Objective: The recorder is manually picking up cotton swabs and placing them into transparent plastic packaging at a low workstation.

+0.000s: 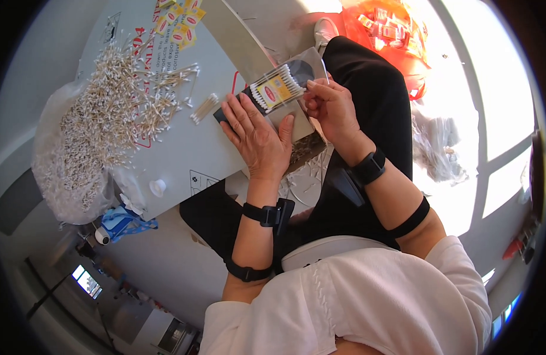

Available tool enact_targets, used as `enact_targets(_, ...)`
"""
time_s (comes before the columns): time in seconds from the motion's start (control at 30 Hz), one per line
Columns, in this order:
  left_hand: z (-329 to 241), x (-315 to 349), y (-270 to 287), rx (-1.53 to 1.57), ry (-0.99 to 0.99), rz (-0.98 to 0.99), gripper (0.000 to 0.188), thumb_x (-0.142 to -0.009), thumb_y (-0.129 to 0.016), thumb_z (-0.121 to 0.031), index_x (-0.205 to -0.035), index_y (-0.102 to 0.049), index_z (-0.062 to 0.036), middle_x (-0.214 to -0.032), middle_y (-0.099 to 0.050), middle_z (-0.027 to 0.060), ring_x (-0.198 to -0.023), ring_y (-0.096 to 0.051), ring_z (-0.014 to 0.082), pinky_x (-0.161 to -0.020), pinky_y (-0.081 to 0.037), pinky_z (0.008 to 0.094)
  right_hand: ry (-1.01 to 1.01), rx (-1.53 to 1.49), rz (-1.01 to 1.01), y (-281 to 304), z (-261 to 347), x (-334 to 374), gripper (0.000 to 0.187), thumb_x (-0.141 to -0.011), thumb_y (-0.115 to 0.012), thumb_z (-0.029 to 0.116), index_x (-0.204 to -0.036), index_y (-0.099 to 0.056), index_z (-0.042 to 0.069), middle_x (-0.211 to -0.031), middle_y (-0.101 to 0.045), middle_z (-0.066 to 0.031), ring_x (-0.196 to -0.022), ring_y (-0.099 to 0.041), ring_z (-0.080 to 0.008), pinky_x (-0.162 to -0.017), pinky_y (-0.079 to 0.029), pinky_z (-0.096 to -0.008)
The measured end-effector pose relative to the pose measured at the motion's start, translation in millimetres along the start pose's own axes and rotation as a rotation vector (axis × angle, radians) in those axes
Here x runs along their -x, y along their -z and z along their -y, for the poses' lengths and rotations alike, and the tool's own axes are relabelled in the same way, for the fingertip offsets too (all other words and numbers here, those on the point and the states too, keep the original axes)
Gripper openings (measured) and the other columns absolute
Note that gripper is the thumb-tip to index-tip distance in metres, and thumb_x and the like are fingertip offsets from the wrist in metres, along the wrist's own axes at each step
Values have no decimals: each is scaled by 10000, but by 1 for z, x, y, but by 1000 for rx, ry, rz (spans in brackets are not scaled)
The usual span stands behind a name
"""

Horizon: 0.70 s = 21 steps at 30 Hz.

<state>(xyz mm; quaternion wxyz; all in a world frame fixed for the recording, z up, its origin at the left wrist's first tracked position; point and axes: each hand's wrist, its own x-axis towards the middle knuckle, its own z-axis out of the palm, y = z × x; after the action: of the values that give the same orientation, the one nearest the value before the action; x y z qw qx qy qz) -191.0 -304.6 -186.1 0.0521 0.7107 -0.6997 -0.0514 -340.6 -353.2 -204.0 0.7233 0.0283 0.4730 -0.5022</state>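
A clear plastic bag (301, 60) holds a row of white-tipped cotton swabs (292, 78) with a yellow and red card (275, 90) over them. My right hand (335, 112) pinches the bag's edge between thumb and fingers. Flat and with its fingers stretched out, my left hand (258, 139) rests at the other end of the pack, on a dark flat strip (221, 115). What lies beneath that palm is hidden. Just left of its fingertips is a small bundle of cotton swabs (205, 108) on the grey printed board (184, 157).
A large heap of loose cotton swabs (107, 112) spills from a clear bag (51, 154) at the left. Several yellow cards (181, 26) lie at the far edge. A red-orange bag (412, 59) of packs stands at the far right. An open carton (305, 151) sits below the hands.
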Motion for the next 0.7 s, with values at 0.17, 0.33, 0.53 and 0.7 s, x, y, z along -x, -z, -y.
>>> enact_targets(0.17,-8,2,0,3,1,23,968,-937,-456,-627,-1504,-162,101,-1586,-119,307,-1489,-61,446,-1167,-55,593,44,22,95,7,-6,-5,179,-855,-724,51,-740,-587,60,-635,-578,-12,-484,-461,-55,-439,-349,-201)
enact_targets(0.33,-14,3,-1,28,5,21,967,-938,-455,-624,-1504,-157,102,-1584,-112,314,-1487,-59,454,-1164,-56,602,116,62,147,10,-11,-7,223,-842,-744,51,-707,-568,72,-610,-551,6,-488,-452,-56,-438,-317,-203)
enact_targets(0.53,-9,3,-3,55,12,-20,956,-941,-459,-615,-1505,-161,98,-1584,-121,310,-1486,-69,452,-1166,-62,598,73,90,81,-1,-4,-1,261,-843,-759,90,-687,-550,88,-606,-541,17,-503,-452,-49,-448,-311,-199)
enact_targets(0.7,-5,-6,-1,-5,3,3,942,-942,-472,-601,-1507,-173,90,-1584,-144,295,-1489,-79,439,-1170,-64,587,110,64,132,7,-9,-9,250,-847,-765,117,-699,-565,96,-618,-547,27,-512,-449,-33,-460,-314,-196)
